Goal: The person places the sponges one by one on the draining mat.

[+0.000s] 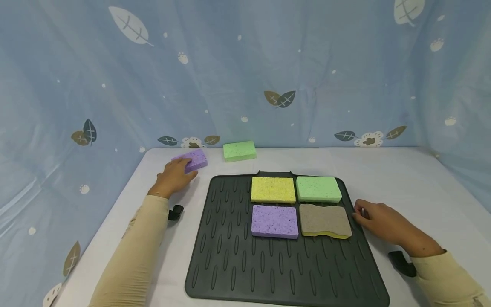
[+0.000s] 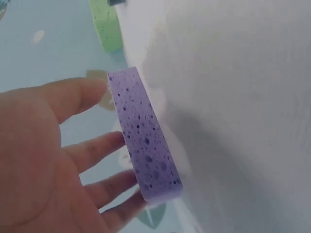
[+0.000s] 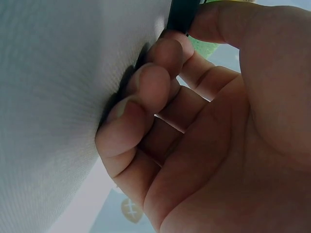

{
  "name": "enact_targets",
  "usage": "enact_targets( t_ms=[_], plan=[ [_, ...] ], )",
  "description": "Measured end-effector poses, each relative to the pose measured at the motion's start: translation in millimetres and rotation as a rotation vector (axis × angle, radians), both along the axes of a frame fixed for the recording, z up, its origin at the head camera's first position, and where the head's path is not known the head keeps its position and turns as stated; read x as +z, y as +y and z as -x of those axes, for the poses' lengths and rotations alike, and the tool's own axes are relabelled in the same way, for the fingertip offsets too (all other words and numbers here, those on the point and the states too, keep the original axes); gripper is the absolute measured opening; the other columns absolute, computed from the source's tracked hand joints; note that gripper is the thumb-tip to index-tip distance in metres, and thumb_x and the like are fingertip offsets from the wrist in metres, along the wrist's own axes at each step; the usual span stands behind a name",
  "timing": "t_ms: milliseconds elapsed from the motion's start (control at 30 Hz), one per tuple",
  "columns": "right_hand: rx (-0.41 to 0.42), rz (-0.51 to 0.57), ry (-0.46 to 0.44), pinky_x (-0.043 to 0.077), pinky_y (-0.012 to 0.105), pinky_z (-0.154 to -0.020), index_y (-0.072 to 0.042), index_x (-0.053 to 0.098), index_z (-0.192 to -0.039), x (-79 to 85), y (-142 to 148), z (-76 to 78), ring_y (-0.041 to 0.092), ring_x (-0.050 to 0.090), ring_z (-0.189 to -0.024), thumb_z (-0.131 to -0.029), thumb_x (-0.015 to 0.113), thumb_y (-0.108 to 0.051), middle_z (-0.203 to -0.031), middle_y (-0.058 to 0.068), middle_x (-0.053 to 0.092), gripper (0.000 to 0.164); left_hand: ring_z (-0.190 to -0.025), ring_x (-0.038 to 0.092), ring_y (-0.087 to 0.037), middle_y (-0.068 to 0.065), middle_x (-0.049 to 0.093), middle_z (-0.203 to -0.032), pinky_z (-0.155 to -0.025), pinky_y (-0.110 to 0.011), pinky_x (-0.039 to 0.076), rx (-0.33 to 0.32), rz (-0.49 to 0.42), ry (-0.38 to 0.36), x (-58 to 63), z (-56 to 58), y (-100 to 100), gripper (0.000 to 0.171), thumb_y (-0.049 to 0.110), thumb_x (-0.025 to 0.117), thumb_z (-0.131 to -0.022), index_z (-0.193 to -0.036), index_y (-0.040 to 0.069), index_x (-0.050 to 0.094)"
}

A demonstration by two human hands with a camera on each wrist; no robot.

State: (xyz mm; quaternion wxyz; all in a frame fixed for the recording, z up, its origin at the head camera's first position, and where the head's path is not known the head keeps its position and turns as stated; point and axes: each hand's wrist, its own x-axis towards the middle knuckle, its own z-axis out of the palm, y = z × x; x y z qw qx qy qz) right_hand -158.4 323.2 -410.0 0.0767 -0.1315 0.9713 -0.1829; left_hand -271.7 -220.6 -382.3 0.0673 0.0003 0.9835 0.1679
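Note:
A purple sponge (image 1: 197, 158) lies at the back left of the white table. My left hand (image 1: 173, 177) reaches over it, fingers on its top face and the thumb spread near its front edge. In the left wrist view, the pitted side of this purple sponge (image 2: 143, 138) faces the camera, and the fingertips pass behind it. My right hand (image 1: 387, 224) is at the right edge of a dark ridged drying mat (image 1: 230, 264). Its thumb and index finger pinch the mat's edge (image 3: 182, 17); the other fingers are curled against the table.
On the mat sit a yellow sponge (image 1: 273, 190), a green sponge (image 1: 318, 189), another purple sponge (image 1: 274, 221) and a grey-topped sponge (image 1: 325, 219) with a yellow underside. Another green sponge (image 1: 239, 151) lies at the table's back edge, against a blue patterned curtain (image 1: 230, 64).

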Motion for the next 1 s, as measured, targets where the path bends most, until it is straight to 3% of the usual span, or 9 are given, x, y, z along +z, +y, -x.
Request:
enact_targets(
  t_ms=[267,500,700,1000],
  plan=[
    [0.007,-0.002,0.008,0.033,0.025,-0.05,-0.013,0.055,-0.09,0.5,-0.8,0.2,0.008,0.04,-0.057,-0.099,0.057,-0.016,-0.065,-0.005,0.045,0.01,-0.151,-0.003,-0.05,-0.03,0.007,-0.163,-0.11,-0.078,0.011,0.025,-0.09,-0.006,-7.5,9.2,-16.8,0.055,0.02,0.051,-0.102,-0.153,0.007,0.035],
    [0.0,-0.001,0.002,0.033,0.024,-0.049,-0.013,0.055,-0.089,-0.1,-0.5,0.5,0.008,0.04,-0.057,-0.099,0.057,-0.016,-0.065,-0.005,0.045,0.011,-0.152,-0.006,-0.048,-0.031,0.001,-0.164,-0.114,-0.073,0.009,0.021,-0.143,-0.021,-9.3,13.2,-22.5,0.056,0.017,0.052,-0.101,-0.153,0.008,0.034],
    [0.004,-0.01,-0.007,0.033,0.025,-0.051,-0.013,0.055,-0.09,-1.7,-1.4,1.1,0.008,0.04,-0.058,-0.1,0.057,-0.017,-0.066,-0.005,0.045,0.011,-0.149,0.011,-0.053,-0.031,0.01,-0.163,-0.116,-0.07,0.015,0.021,-0.151,-0.01,-8.8,8.8,-23.6,0.055,0.015,0.053,-0.1,-0.152,0.008,0.035],
    [0.01,-0.006,0.01,0.033,0.025,-0.05,-0.013,0.054,-0.089,-1.3,0.5,1.6,0.007,0.039,-0.057,-0.099,0.056,-0.016,-0.065,-0.005,0.044,0.011,-0.135,0.032,-0.054,-0.034,0.02,-0.154,-0.107,-0.07,0.031,0.099,-0.176,0.014,-5.1,2.1,-18.2,0.057,0.025,0.065,-0.095,-0.143,0.008,0.04]
  ],
)
